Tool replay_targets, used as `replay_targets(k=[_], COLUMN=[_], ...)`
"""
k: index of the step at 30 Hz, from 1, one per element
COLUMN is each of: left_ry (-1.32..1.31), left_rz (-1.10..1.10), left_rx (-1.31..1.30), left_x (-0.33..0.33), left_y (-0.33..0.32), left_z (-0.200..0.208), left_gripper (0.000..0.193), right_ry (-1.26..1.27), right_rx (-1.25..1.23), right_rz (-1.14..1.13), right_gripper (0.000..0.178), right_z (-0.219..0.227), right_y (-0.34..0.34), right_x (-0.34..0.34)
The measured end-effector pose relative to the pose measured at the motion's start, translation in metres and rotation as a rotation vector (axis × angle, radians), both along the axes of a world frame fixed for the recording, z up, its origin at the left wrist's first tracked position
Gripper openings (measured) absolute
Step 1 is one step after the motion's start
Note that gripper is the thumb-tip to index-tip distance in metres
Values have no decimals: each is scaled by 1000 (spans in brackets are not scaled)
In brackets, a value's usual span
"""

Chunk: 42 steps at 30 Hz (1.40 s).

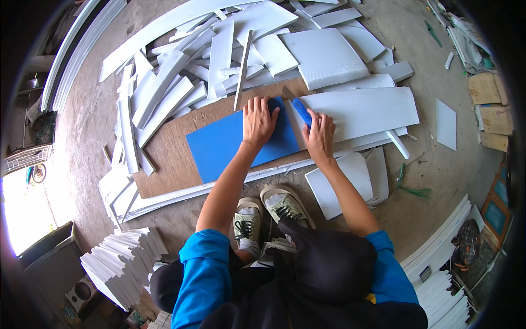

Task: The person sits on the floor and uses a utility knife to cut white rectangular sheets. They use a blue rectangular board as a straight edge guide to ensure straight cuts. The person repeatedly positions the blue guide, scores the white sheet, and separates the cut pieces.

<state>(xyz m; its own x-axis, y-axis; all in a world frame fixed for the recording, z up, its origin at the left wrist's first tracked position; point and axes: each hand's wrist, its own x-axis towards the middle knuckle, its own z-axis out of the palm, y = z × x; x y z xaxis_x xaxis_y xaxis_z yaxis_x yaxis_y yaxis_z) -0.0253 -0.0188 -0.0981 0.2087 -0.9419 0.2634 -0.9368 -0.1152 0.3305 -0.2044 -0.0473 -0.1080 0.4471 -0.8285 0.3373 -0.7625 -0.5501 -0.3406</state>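
Observation:
A flat blue rectangular panel (219, 148) lies on a brown wooden board (164, 164) in front of my feet. My left hand (258, 122) presses on the panel near its far edge, with its fingers spread and the thumb out to the right. A dark patch beside that thumb is hard to make out. Just right of the panel, my right hand (319, 131) is closed round a short blue bar-shaped tool (301, 112); its exact kind does not show. Beneath that hand a long white board (367, 109) reaches to the right, its left end beside the panel.
A heap of white offcuts (219, 60) lies beyond the wooden board. White pieces (342, 183) lie by my right forearm. Stacked white strips (123, 263) stand at lower left, and cardboard (487, 90) at far right. My shoes (285, 203) are close to the board's near edge.

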Motion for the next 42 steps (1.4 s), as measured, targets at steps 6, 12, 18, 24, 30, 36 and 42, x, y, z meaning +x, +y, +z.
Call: replay_targets(k=[6,12,18,24,30,36,42], left_ry=[8,21,27,10,37,88,79], left_rz=[17,74,87,138,245,273,330], left_rx=[-9,6,0,-18,-32,-44,-27], left_x=[-1,-6,-3,-9,-18,-20,-18], left_y=[4,12,12,11,8,6,1], left_z=[-1,2,2,0,-2,2,1], left_gripper=[38,37,36,32,26,25,24], right_ry=[58,-18,-963,-1179,-905,-790,-712], right_rx=[-72,30,1230,1528,1468,1350,1266], right_rz=[30,16,-125,-34,-208,-233,-162], right_gripper=[46,37,22,20,39,37,25], right_z=[-1,7,26,55,46,33,27], right_y=[-1,-5,-8,1,-4,-4,0], right_x=[1,3,-6,-9,-11,-8,-6])
